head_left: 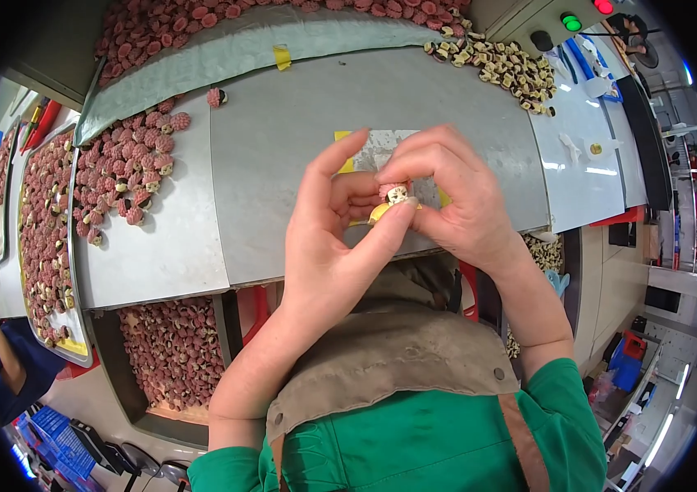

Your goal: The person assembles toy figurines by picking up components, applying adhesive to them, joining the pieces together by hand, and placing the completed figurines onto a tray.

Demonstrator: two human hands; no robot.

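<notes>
A tiny doll head (pixel 397 195) with a pale face, dark eye marks and a pink textured hair piece is held between my two hands in front of my chest. My left hand (pixel 320 217) grips it low, with the thumb against its face side. Something yellow (pixel 380 213) shows beside that thumb; I cannot tell whether it is a wrap or a loose piece. From the right, my right hand (pixel 465 201) pinches at the pink top and side, thumb and fingers closed. Below the hands lies a whitish worn pad (pixel 381 146) with yellow edges.
Pink-haired heads lie in a loose pile (pixel 131 164) at left, in a long tray (pixel 47 221) and in an open drawer (pixel 172 361). Pink hair pieces (pixel 283 12) heap at the back on pale cloth (pixel 242 53). Cream-and-dark heads (pixel 508 70) cluster back right. A co-worker's arm (pixel 0 344) shows far left.
</notes>
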